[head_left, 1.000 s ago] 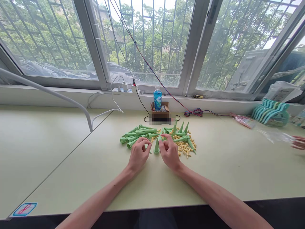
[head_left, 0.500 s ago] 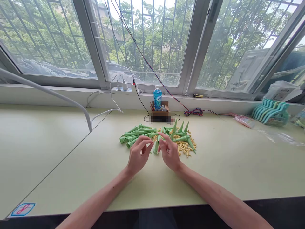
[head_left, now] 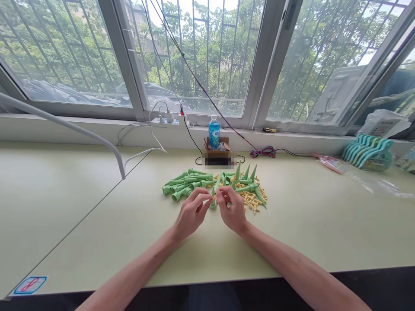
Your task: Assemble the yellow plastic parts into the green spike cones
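A heap of green plastic cones lies on the pale table, with small yellow pegs scattered to its right. My left hand and my right hand meet just in front of the heap, fingertips pinched together. Between them they hold a small yellow peg, right above one upright green cone that stands on the table and is partly hidden by my fingers.
A blue drink bottle stands in a small cardboard box by the window sill. Red and black cables run along the back. Teal hangers and plastic bags lie at the far right. A white tube crosses the left.
My hands rose from resting beside the upright cone and closed together, pinching a yellow peg above it. Another person's hand at the right edge has left the view.
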`<state>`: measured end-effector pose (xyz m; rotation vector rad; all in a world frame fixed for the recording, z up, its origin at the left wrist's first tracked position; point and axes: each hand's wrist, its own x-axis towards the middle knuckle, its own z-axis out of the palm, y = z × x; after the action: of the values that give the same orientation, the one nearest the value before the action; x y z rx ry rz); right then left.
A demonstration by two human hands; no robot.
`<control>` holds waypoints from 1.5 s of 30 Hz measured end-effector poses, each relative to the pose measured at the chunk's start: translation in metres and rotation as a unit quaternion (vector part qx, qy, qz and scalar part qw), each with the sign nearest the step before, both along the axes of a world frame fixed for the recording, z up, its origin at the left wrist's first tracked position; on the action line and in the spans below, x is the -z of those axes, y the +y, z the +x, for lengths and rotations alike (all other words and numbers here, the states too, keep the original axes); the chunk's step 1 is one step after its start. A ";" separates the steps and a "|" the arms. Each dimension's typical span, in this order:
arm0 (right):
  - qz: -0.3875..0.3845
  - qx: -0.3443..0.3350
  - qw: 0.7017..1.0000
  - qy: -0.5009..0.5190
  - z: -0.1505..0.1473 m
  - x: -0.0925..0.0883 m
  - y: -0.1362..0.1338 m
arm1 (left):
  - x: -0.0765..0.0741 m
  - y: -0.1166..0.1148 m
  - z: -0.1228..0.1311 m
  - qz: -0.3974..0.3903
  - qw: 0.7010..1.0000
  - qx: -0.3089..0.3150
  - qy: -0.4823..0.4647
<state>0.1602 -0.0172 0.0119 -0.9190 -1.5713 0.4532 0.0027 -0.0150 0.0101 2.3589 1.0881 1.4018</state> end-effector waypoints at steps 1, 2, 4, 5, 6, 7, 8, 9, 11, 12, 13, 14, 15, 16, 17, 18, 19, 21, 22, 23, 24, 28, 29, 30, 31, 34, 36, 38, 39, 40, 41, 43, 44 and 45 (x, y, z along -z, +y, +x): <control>0.002 0.005 1.000 0.004 0.000 0.000 0.000 | 0.000 0.000 0.000 0.001 1.000 0.002 -0.002; 0.005 0.010 1.000 0.007 0.000 0.000 -0.001 | -0.001 -0.001 0.001 0.001 1.000 0.003 -0.004; 0.012 0.022 1.000 0.012 0.000 -0.001 -0.001 | -0.002 -0.001 0.003 -0.009 1.000 -0.001 -0.016; 0.014 0.029 0.999 0.015 0.000 -0.001 -0.001 | -0.002 -0.001 0.003 -0.023 0.999 -0.008 -0.022; 0.017 0.036 0.999 0.019 0.000 -0.001 -0.001 | -0.003 -0.001 0.004 -0.043 0.999 -0.017 -0.027; 0.019 0.043 0.999 0.023 0.000 -0.001 -0.001 | -0.002 -0.001 0.005 -0.068 0.997 -0.025 -0.029; 0.021 0.049 0.998 0.027 0.001 -0.001 -0.001 | -0.002 0.000 0.005 -0.096 0.995 -0.032 -0.027; 0.023 0.053 0.998 0.031 0.001 -0.001 0.000 | -0.002 0.000 0.006 -0.122 0.992 -0.035 -0.022; 0.024 0.059 0.997 0.035 0.002 0.000 0.001 | 0.000 0.002 0.007 -0.157 0.987 -0.032 -0.005; 0.025 0.060 0.997 0.036 0.002 0.000 0.001 | 0.000 0.003 0.007 -0.167 0.986 -0.029 0.005; 0.026 0.060 0.997 0.035 0.002 0.000 0.001 | 0.001 0.004 0.007 -0.173 0.985 -0.025 0.014; 0.026 0.060 0.997 0.033 0.002 0.000 0.001 | 0.001 0.004 0.007 -0.175 0.984 -0.022 0.022; 0.026 0.060 0.997 0.031 0.001 0.000 0.001 | 0.002 0.005 0.007 -0.176 0.984 -0.019 0.028; 0.025 0.060 0.997 0.029 0.001 0.000 0.001 | 0.002 0.005 0.007 -0.175 0.984 -0.016 0.034; 0.023 0.059 0.998 0.027 0.001 -0.001 0.001 | 0.002 0.005 0.006 -0.173 0.984 -0.013 0.037; 0.021 0.057 0.998 0.027 0.001 -0.001 0.001 | 0.002 0.005 0.006 -0.170 0.985 -0.010 0.040; 0.019 0.054 0.998 0.028 0.001 -0.001 0.001 | 0.002 0.006 0.006 -0.168 0.985 -0.007 0.042; 0.018 0.047 0.998 0.032 0.001 -0.001 0.001 | 0.001 0.006 0.006 -0.168 0.985 0.000 0.041; 0.018 0.045 0.998 0.033 0.001 -0.001 0.001 | 0.001 0.006 0.006 -0.170 0.985 0.002 0.038; 0.017 0.045 0.998 0.033 0.001 -0.001 0.001 | 0.000 0.006 0.007 -0.174 0.984 0.001 0.033; 0.016 0.046 0.998 0.032 0.001 -0.001 0.001 | -0.001 0.006 0.007 -0.180 0.983 -0.002 0.025; 0.007 0.054 0.998 0.023 0.001 -0.001 0.001 | -0.005 0.005 0.007 -0.218 0.976 -0.012 -0.021; 0.006 0.055 0.998 0.021 0.001 -0.001 0.001 | -0.006 0.006 0.007 -0.226 0.974 -0.009 -0.033; 0.006 0.056 0.998 0.021 0.001 -0.002 0.001 | -0.007 0.006 0.007 -0.231 0.972 -0.005 -0.043; 0.005 0.055 0.998 0.020 0.001 -0.002 0.001 | -0.007 0.006 0.006 -0.234 0.971 -0.002 -0.051; 0.001 0.050 0.999 0.019 0.000 -0.003 0.001 | -0.007 0.008 0.006 -0.238 0.969 -0.001 -0.059; -0.001 0.048 0.999 0.017 0.000 -0.004 0.001 | -0.006 0.008 0.006 -0.237 0.970 -0.002 -0.058; -0.008 0.048 0.999 0.010 0.001 -0.004 0.001 | -0.005 0.007 0.006 -0.232 0.971 -0.005 -0.053; -0.013 0.047 0.999 0.005 0.001 -0.004 0.002 | -0.005 0.007 0.006 -0.228 0.972 -0.008 -0.049; -0.017 0.046 0.999 0.000 0.001 -0.004 0.002 | -0.004 0.007 0.005 -0.225 0.973 -0.013 -0.045; -0.022 0.046 0.999 -0.005 0.001 -0.004 0.003 | -0.003 0.007 0.005 -0.222 0.974 -0.019 -0.042; -0.032 0.046 0.998 -0.017 0.002 -0.004 0.005 | -0.002 0.008 0.004 -0.217 0.975 -0.029 -0.036; -0.036 0.045 0.998 -0.023 0.002 -0.003 0.006 | -0.001 0.008 0.003 -0.215 0.976 -0.031 -0.033; -0.041 0.044 0.998 -0.031 0.002 -0.002 0.007 | -0.001 0.008 0.003 -0.212 0.976 -0.031 -0.030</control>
<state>0.1621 -0.0103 0.0143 -1.0703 -1.5701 0.4323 0.0053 -0.0069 0.0110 1.9835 1.3040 1.1130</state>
